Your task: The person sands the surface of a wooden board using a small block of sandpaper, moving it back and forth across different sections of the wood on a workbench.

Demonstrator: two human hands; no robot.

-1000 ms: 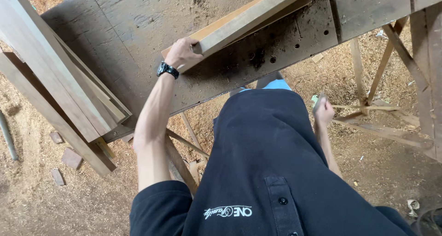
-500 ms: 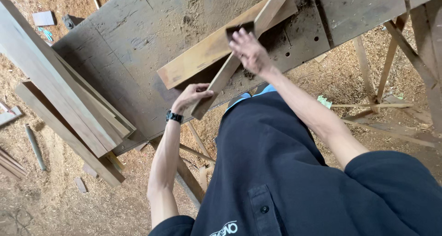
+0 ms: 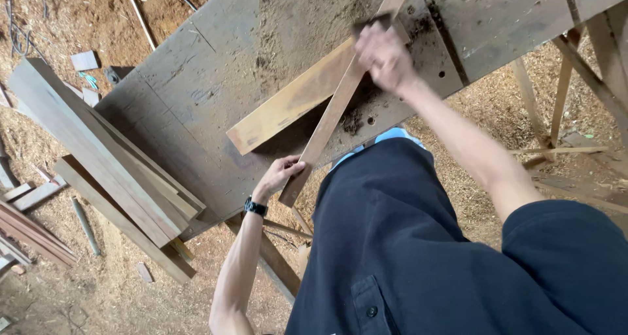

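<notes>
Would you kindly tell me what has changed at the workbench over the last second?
The right hand came up from beside the leg onto the narrow strip; the left hand moved from the wide board to the strip's near end. Workbench and stacked planks are unchanged.

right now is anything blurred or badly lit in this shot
Head view: the right hand is smeared by motion blur, and the dark block under it cannot be made out; the left hand and the narrow strip it holds are sharp. Daylight is soft and even, no glare, with a shadow under the wider plank on the workbench.
</notes>
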